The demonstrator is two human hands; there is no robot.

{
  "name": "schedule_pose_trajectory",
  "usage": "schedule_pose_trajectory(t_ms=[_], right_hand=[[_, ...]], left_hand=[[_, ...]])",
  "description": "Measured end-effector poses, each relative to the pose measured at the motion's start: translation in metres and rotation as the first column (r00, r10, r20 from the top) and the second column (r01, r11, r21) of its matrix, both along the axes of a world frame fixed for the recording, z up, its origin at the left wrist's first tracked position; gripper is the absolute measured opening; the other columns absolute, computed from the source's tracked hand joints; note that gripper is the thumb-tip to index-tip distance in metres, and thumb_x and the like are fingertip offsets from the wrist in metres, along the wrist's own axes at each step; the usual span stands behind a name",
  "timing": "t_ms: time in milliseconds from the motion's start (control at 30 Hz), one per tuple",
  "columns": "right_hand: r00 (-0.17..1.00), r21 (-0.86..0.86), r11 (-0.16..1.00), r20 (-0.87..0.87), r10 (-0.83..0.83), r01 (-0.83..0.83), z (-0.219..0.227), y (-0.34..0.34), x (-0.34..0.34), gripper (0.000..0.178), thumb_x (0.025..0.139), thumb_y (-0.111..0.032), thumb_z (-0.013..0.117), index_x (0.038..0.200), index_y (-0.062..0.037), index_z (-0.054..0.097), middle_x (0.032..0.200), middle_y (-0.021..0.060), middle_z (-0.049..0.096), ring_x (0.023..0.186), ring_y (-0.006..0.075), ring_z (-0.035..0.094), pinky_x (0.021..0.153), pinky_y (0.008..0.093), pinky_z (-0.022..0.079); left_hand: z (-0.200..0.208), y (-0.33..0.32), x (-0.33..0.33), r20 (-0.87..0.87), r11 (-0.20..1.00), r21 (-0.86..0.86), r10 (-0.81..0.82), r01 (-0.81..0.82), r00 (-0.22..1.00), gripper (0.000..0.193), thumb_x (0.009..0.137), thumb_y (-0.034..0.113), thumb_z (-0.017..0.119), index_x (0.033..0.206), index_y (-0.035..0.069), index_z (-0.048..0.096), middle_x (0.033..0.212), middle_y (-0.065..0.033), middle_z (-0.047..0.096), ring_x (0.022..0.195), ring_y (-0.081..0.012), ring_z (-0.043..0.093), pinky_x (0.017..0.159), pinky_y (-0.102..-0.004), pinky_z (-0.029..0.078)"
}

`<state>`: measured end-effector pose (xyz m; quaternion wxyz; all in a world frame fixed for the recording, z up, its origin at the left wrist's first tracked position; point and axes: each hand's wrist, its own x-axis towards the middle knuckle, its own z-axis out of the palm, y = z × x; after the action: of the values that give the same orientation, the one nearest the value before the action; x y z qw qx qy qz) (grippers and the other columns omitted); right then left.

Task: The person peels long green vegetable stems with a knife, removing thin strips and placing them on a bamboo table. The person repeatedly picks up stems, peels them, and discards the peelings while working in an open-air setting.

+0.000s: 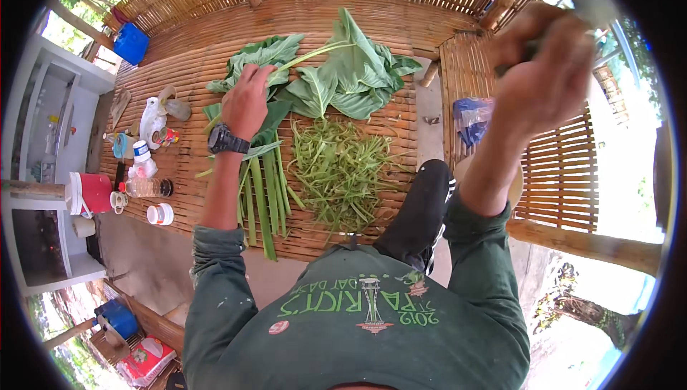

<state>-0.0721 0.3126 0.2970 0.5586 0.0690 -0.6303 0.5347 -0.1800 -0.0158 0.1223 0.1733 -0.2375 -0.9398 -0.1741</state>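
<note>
The left hand point(245, 100) is curled around the long, pale green stalk point(309, 56) of a big, wide green leaf point(358, 68). The right hand point(547, 75) is up high on the right, closed tight on a blurry grey knife point(595, 5). A messy pile of thin, light green strips point(340, 172) sits on the brown bamboo table point(179, 50). Long, thick green stems point(261, 197) lie just left of the pile.
</note>
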Motion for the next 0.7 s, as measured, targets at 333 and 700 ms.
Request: schedule_pose_trajectory(t_ms=[333,700], right_hand=[[0.660,0.837,0.530,0.476,-0.581,-0.137,-0.312,0.007,-0.126,0.022,0.101,-0.018,0.056,0.113,0.0003,0.063,0.101,0.0203,0.069,0.085,0.0331,0.067,0.074,0.0446,0.059],[-0.032,-0.151,0.768,0.985,0.168,-0.623,-0.376,-0.079,0.146,0.039,0.108,-0.037,0.052,0.114,0.0000,0.061,0.100,0.0335,0.069,0.095,0.0547,0.066,0.083,0.0605,0.050]], left_hand=[[0.012,-0.004,-0.021,-0.050,0.994,-0.096,-0.057,0.052,0.997,0.032,0.101,0.004,0.057,0.129,0.016,0.067,0.116,-0.0077,0.063,0.093,-0.0351,0.070,0.077,-0.0465,0.057],[-0.099,-0.021,0.054,0.360,0.963,0.260,-0.031,-0.068,0.933,0.036,0.098,0.006,0.065,0.133,0.012,0.066,0.117,-0.0118,0.064,0.099,-0.0341,0.069,0.082,-0.0429,0.056]])
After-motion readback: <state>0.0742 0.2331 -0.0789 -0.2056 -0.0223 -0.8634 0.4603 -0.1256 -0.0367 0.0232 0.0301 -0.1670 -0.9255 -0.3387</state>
